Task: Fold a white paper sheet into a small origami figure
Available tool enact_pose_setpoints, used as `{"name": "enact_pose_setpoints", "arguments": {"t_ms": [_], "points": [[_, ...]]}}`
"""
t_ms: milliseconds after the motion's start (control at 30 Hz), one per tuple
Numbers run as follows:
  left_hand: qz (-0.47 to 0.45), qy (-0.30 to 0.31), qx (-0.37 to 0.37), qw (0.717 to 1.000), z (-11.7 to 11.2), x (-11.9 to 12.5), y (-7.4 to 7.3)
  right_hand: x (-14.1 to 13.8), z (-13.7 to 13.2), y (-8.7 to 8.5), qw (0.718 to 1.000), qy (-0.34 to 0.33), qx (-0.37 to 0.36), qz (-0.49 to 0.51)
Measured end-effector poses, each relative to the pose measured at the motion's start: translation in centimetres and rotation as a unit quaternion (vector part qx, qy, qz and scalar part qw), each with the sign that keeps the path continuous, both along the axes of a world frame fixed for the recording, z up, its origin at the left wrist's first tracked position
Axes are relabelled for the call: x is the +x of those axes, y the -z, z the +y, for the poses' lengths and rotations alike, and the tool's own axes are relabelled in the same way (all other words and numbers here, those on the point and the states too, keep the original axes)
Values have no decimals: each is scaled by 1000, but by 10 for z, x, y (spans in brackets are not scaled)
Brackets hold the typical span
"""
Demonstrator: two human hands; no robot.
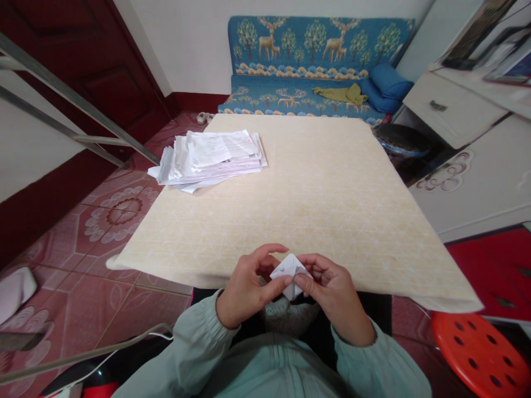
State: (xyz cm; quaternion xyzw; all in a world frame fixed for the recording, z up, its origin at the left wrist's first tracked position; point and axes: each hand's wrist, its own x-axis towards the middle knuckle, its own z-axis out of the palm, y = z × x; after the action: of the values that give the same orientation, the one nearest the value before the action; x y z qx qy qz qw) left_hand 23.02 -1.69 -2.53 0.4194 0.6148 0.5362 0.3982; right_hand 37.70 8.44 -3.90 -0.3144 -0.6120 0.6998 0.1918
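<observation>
Between my two hands, at the near edge of the table, is a small folded piece of white paper [291,266] with a little dark print on it. It looks diamond-shaped, one corner pointing away from me. My left hand [255,282] pinches its left side, thumb on top and index finger curved above. On the right side, my right hand [332,284] grips it with the thumb pressed on its face and the other fingers curled behind. The fingertips under the paper are hidden.
A stack of printed papers [215,157] lies at the far left of the cloth-covered table [323,193]. Beyond stands a blue patterned sofa [290,66]. A red stool [481,354] is at the lower right, a white cabinet [481,166] at the right, and a metal frame [83,105] at the left.
</observation>
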Motion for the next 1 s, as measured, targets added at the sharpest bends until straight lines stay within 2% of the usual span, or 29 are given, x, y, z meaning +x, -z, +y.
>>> {"name": "enact_pose_setpoints", "arguments": {"t_ms": [333, 533, 667, 767, 867, 1000], "points": [[5, -50, 13, 999, 1, 0, 2, 0, -7, 1, 995, 17, 87, -35], [-21, -61, 6, 998, 8, -2, 3, -3, 1, 0, 993, -31, 103, -38], [-89, -58, 21, 994, 35, -18, 13, -21, 31, 2, 987, -32, 153, -28], [-105, -34, 27, 993, 67, -36, 27, -41, 61, 14, 976, -24, 212, -39], [-65, -34, 20, 997, 93, -51, 42, -56, 83, 29, 955, -12, 277, -104], [-2, -25, 19, 1000, 108, -60, 55, -64, 90, 37, 917, 35, 344, -197]]}}
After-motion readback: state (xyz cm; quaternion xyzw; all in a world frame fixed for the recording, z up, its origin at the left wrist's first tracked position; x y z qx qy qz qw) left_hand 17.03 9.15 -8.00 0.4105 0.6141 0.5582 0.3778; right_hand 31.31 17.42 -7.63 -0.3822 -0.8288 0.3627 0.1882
